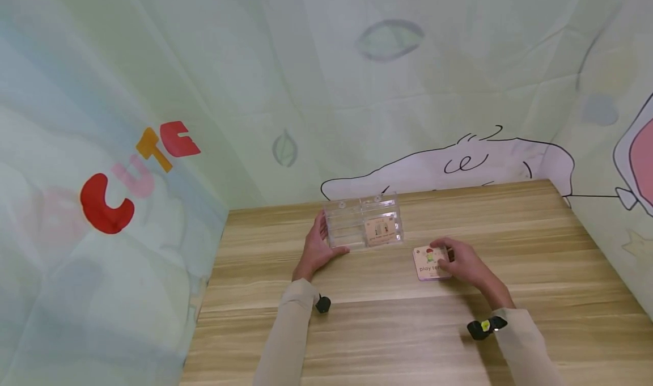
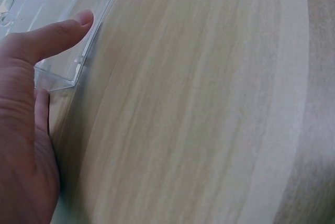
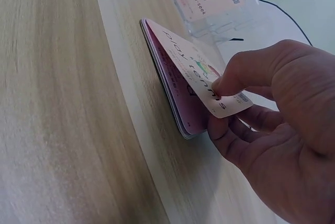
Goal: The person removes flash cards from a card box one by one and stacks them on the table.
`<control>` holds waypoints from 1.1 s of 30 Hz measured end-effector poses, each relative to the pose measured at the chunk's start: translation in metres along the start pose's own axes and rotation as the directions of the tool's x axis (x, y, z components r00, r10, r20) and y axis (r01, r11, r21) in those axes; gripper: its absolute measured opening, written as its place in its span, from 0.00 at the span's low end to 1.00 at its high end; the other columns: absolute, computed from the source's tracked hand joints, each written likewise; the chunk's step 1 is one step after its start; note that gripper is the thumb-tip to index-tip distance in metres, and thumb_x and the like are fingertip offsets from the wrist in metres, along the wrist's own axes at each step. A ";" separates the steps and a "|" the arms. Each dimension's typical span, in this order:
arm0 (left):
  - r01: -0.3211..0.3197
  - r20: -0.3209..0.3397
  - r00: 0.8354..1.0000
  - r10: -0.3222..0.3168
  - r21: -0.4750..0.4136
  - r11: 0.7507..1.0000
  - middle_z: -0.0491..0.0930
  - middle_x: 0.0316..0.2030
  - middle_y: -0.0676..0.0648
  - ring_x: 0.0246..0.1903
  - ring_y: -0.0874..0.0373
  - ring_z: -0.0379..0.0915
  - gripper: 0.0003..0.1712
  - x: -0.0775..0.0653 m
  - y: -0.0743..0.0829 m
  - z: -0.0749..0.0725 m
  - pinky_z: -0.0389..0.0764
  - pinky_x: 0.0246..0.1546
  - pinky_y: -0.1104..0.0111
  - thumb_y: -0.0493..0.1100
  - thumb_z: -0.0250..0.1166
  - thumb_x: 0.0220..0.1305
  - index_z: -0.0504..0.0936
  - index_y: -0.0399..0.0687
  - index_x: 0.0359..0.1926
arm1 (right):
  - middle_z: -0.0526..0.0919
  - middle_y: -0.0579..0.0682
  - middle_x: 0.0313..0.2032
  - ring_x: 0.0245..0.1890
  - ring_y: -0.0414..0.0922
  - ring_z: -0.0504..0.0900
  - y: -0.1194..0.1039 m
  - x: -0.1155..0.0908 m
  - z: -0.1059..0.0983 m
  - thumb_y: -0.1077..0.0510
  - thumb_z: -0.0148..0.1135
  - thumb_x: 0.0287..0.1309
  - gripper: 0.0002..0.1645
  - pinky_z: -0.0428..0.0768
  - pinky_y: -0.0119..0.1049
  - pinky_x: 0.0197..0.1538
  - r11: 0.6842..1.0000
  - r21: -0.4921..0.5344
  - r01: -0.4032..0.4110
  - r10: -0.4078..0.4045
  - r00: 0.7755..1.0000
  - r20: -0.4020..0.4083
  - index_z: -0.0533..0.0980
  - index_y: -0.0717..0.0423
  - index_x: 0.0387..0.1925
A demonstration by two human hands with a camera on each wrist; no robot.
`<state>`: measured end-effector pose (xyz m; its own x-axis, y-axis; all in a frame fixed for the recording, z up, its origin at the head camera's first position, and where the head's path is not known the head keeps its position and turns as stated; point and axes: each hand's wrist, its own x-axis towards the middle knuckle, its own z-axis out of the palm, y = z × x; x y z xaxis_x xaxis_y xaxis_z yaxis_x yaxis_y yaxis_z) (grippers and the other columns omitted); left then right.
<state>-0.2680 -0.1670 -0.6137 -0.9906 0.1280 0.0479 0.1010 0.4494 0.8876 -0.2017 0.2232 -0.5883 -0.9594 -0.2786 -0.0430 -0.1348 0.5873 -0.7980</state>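
A clear plastic rack (image 1: 345, 223) with rows of compartments stands near the table's back edge. Its lower right compartment holds a "play hide-and-seek" card (image 1: 380, 233). My left hand (image 1: 315, 250) grips the rack's left side, thumb along the front edge; in the left wrist view the thumb (image 2: 63, 35) crosses its clear front. To the right of the rack lies a small stack of cards (image 3: 175, 90). My right hand (image 3: 282, 98) pinches the top card, "play tennis" (image 3: 180, 56), between thumb and fingers. One edge of this card is raised from the pink card beneath.
All of this is on a wood-grain table (image 1: 377, 329). A printed cloth (image 1: 285, 91) hangs right behind the table and down its left side. The two sleeves reach in from the near edge, each with a black device (image 1: 323, 303) at the wrist.
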 end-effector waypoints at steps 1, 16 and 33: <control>0.000 0.001 1.000 0.000 -0.002 1.000 0.59 0.77 0.39 0.76 0.47 0.58 0.73 0.000 0.000 0.000 0.62 0.75 0.60 0.43 0.87 0.46 0.46 0.49 0.83 | 0.82 0.64 0.51 0.39 0.50 0.78 0.000 0.000 0.000 0.74 0.65 0.56 0.26 0.80 0.34 0.36 1.000 -0.007 0.003 -0.003 1.000 0.000 0.77 0.67 0.58; 0.005 0.003 1.000 -0.005 -0.001 1.000 0.59 0.78 0.40 0.76 0.48 0.58 0.73 0.000 0.001 0.000 0.63 0.75 0.60 0.43 0.87 0.46 0.46 0.49 0.83 | 0.78 0.69 0.57 0.60 0.68 0.74 -0.002 0.000 0.003 0.72 0.70 0.53 0.28 0.72 0.68 0.64 0.993 -0.095 0.072 -0.072 0.997 0.004 0.78 0.69 0.58; -0.003 -0.002 1.000 0.003 0.011 1.000 0.60 0.77 0.38 0.75 0.46 0.58 0.72 0.001 -0.001 0.000 0.64 0.75 0.57 0.44 0.87 0.47 0.47 0.48 0.82 | 0.72 0.67 0.53 0.34 0.47 0.70 -0.005 -0.002 0.001 0.71 0.67 0.54 0.28 0.71 0.35 0.32 0.981 -0.181 0.073 -0.066 0.997 0.041 0.79 0.65 0.59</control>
<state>-0.2687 -0.1670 -0.6146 -0.9905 0.1274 0.0512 0.1046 0.4587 0.8824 -0.1990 0.2198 -0.5849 -0.9375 -0.3477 -0.0146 -0.2467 0.6936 -0.6768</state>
